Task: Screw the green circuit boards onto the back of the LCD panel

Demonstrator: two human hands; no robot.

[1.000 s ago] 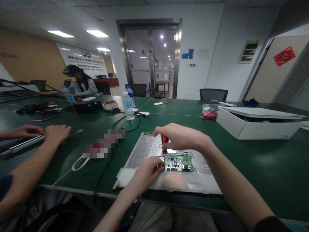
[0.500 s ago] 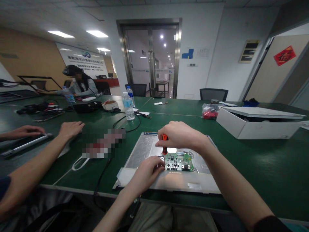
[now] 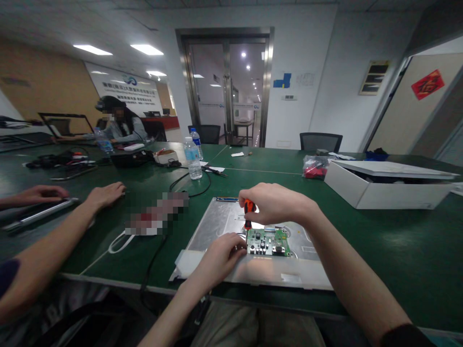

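A flat silvery display panel (image 3: 213, 226) lies on the table in front of me, with a green circuit board (image 3: 269, 243) on its middle. My right hand (image 3: 271, 202) grips an orange and black screwdriver (image 3: 249, 207), held upright with its shaft pointing down at the board's left edge. Close to the screwdriver's tip is my left hand (image 3: 226, 253), its thumb and fingers pinched together at the board's left corner. Whatever sits between those fingertips is too small and hidden to make out. A translucent film strip (image 3: 253, 270) covers the panel's near edge.
To the right stands a white box (image 3: 390, 190) beside a plastic bag with red contents (image 3: 314, 167). Water bottles (image 3: 193, 161) and a black cable (image 3: 155, 260) are on the left. A co-worker's hands (image 3: 104, 195) rest by a silver bar (image 3: 43, 214); another person (image 3: 121, 123) sits farther back.
My right hand has shifted slightly and its grip has turned a little, showing more of the screwdriver's handle. My left hand stays in place. The far person's dark frame has tilted up.
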